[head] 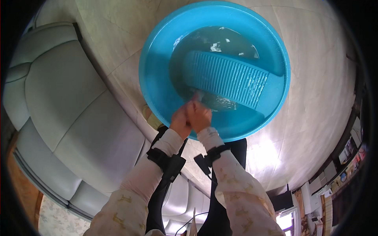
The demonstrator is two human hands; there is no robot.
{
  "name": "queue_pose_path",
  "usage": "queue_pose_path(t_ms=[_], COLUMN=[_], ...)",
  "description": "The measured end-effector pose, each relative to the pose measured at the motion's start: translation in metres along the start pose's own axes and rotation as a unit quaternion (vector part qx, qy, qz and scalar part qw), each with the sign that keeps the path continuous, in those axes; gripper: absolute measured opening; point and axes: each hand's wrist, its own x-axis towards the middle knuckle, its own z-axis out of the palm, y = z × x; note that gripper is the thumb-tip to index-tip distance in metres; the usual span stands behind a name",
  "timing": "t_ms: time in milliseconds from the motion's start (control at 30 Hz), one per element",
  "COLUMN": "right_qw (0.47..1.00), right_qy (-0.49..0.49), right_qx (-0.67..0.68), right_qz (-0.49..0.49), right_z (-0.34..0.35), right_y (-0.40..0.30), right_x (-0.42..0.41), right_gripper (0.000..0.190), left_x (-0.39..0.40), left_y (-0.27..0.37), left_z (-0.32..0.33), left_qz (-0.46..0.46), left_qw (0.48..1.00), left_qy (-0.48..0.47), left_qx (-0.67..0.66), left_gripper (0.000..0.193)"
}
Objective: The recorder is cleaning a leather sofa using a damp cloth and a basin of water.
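Note:
My left hand [180,119] and my right hand [200,115] are pressed together over the near side of a blue plastic basin [156,76]. Out of the far end of my closed fingers pokes a small pinkish item [198,95], blurred, possibly wet cloth; most of it is hidden in my grip. Cloudy water [212,38] covers the basin's bottom. A blue ribbed washboard [230,78] slants down from the right rim into this water, just beyond my hands.
A grey upholstered sofa [79,124] runs along the left side. The basin stands on a pale tiled floor [313,88], close to my legs in black trousers [237,152]. Black straps with devices [171,165] circle both my forearms. Furniture and a bright window [286,219] appear at lower right.

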Motion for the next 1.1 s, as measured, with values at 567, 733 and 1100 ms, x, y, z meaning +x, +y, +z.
queue_pose_path(t_ms=[567, 733, 1100], right_qw=[0.837, 0.824, 0.999], right_qy=[-0.263, -0.298, -0.019], right_qx=[0.411, 0.473, 0.025], right_qz=[0.247, 0.090, -0.009], right_z=[-0.017, -0.057, 0.014], right_y=[0.041, -0.032, 0.026], right_x=[0.009, -0.025, -0.005], right_gripper=[0.021, 0.015, 0.015], left_x=[-0.009, -0.009, -0.004], left_y=[0.026, 0.037, 0.012], left_z=[0.003, 0.031, -0.002], left_qz=[-0.078, -0.069, -0.019], left_qw=[0.984, 0.987, 0.994], left_qy=[0.141, 0.075, 0.012], left_qx=[0.071, 0.127, 0.109], left_gripper=[0.078, 0.046, 0.026])
